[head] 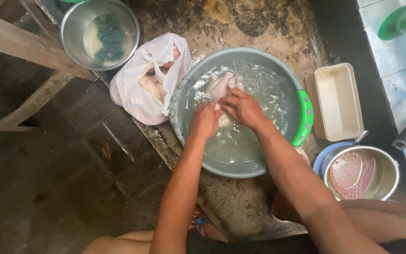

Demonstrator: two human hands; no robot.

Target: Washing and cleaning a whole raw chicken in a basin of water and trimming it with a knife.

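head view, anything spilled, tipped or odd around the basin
Nothing spilled or tipped. Both the left hand and right hand hold pale raw meat in the water-filled round grey plastic basin. The white plastic bag beside it sags open against the basin's rim.

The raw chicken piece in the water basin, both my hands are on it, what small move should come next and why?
Probably turn the chicken piece over in the water. Both the left hand and the right hand grip its near end inside the basin, and only one pale side shows above the water, so the underside likely remains unrinsed.
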